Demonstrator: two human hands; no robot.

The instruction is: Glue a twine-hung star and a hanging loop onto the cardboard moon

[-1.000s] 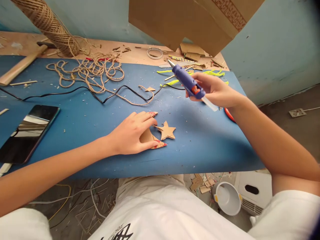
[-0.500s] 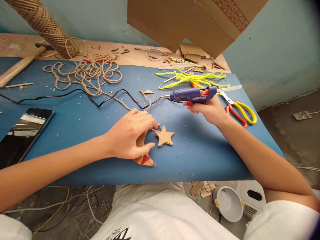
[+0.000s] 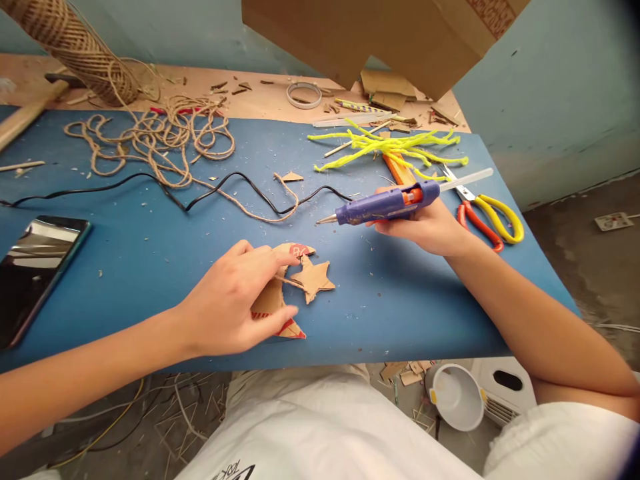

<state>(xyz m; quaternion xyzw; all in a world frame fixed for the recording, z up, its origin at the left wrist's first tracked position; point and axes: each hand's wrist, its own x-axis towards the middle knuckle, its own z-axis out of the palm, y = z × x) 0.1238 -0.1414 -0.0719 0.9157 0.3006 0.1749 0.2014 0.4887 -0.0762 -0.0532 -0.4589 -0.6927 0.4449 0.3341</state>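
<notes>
My left hand (image 3: pixel 227 293) lies over a cardboard crescent (image 3: pixel 271 298) with red print, thumb and index finger spread apart. Its index fingertip touches the crescent's upper part, and the other fingers are partly hidden. Beside it, a small cardboard star (image 3: pixel 315 277) lies flat, joined to a short piece of twine (image 3: pixel 290 281) that runs across to the crescent. In my right hand (image 3: pixel 425 223) is a blue glue gun (image 3: pixel 380 205), held above the table with its nozzle pointing left. A clear glue stick (image 3: pixel 467 179) sticks out of its back end.
Tangled twine (image 3: pixel 155 140) and a black cord (image 3: pixel 235 177) cross the table behind my hands. A phone (image 3: pixel 37 280) lies at left. Yellow pipe cleaners (image 3: pixel 390 147) and scissors (image 3: pixel 493 213) lie at right. A cardboard sheet (image 3: pixel 370 33) stands behind.
My left hand has drawn back a little to the left and towards me, baring the crescent's upper tip and the twine. The glue gun, still in my right hand, has dipped slightly.
</notes>
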